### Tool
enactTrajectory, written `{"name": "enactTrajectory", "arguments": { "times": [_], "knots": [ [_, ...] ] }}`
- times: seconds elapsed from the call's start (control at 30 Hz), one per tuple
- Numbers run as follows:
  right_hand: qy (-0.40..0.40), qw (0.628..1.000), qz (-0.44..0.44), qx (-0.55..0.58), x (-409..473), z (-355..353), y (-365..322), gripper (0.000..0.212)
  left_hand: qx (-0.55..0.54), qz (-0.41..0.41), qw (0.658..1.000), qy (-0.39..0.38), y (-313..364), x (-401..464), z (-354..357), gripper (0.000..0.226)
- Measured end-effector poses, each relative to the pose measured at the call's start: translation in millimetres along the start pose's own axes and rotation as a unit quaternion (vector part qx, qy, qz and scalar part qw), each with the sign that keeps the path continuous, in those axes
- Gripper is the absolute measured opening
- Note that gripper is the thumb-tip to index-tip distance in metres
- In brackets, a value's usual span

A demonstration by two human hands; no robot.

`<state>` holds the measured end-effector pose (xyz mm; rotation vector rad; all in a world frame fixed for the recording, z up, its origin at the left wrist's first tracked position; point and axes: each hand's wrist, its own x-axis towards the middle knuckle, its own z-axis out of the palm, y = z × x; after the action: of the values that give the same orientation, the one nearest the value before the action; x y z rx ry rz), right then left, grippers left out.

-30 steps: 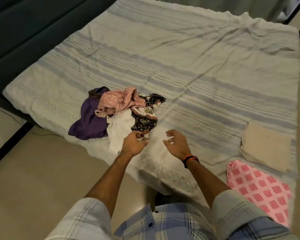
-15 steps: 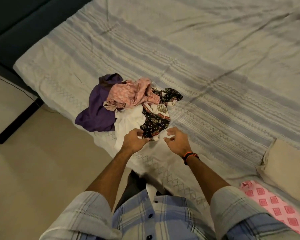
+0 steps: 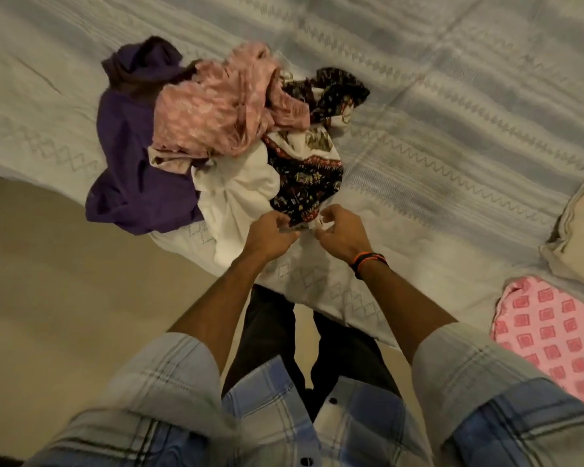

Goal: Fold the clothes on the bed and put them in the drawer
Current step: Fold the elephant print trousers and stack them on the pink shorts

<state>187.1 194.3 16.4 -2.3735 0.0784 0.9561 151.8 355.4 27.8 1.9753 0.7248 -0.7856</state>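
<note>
A heap of unfolded clothes lies near the bed's front edge: a purple garment (image 3: pixel 139 170) at the left, a pink patterned one (image 3: pixel 223 109) on top, a white one (image 3: pixel 240 193) in front, and a black printed cloth (image 3: pixel 307 173) at the right. My left hand (image 3: pixel 270 232) and my right hand (image 3: pixel 343 230) meet at the near edge of the black printed cloth, fingers pinched on its hem. A black and orange band circles my right wrist. No drawer is in view.
The striped bedsheet (image 3: pixel 452 96) covers the bed. A folded beige cloth (image 3: pixel 577 237) and a folded pink checked cloth (image 3: pixel 553 335) lie at the right. Tan floor (image 3: pixel 64 298) spreads to the left of my legs.
The camera has moved in and tilted down over the heap. Both hands came together and closed on the near hem of the black printed cloth.
</note>
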Motion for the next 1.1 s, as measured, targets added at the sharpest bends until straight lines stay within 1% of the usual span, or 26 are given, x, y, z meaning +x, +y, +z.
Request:
{"name": "enactTrajectory", "arguments": {
  "times": [0.07,0.13,0.2,0.23,0.27,0.37,0.43,0.53,0.67,0.73,0.8,0.9,1.0,1.03,1.1],
  "knots": [
    [0.017,1.000,0.021,0.007,15,13,-3,0.045,0.003,-0.001,1.000,-0.013,-3,17,3,0.046],
    [0.028,0.998,0.045,0.019,27,23,-5,0.057,0.003,0.003,1.000,-0.024,-7,30,5,0.047],
    [0.019,0.997,0.068,0.027,37,31,-6,0.067,0.002,0.002,1.000,-0.028,-10,39,7,0.045],
    [0.015,0.997,0.069,0.021,41,34,-6,0.068,0.003,0.002,1.000,-0.030,-11,43,8,0.045],
    [0.014,0.998,0.062,0.009,44,37,-7,0.064,0.009,0.004,0.999,-0.034,-12,45,7,0.044],
    [0.034,0.999,0.031,-0.017,45,38,-12,0.035,0.021,0.011,0.999,-0.043,-11,45,1,0.047],
    [0.045,0.999,0.025,0.004,41,33,-17,0.027,0.016,0.008,0.999,-0.043,-9,44,-4,0.050],
    [0.053,0.996,0.021,0.064,30,21,-26,0.030,0.014,0.009,0.999,-0.038,-1,38,-13,0.058],
    [0.055,0.985,0.015,0.162,14,1,-42,0.020,0.012,0.031,0.999,-0.010,16,25,-26,0.064],
    [0.054,0.980,-0.001,0.192,6,-9,-50,0.018,0.013,0.058,0.998,0.015,27,14,-33,0.065],
    [0.058,0.975,-0.017,0.214,-3,-21,-59,0.020,0.011,0.087,0.995,0.038,37,3,-39,0.068],
    [0.057,0.963,-0.036,0.261,-18,-40,-74,0.019,0.000,0.122,0.991,0.055,51,-16,-49,0.071],
    [0.052,0.953,-0.064,0.290,-31,-62,-85,0.025,-0.014,0.161,0.984,0.074,67,-39,-53,0.074],
    [0.055,0.950,-0.077,0.296,-37,-68,-88,0.023,-0.012,0.169,0.982,0.089,71,-47,-53,0.075],
    [0.059,0.942,-0.105,0.313,-50,-83,-92,0.013,-0.007,0.181,0.975,0.132,80,-62,-50,0.074]
  ]
}}
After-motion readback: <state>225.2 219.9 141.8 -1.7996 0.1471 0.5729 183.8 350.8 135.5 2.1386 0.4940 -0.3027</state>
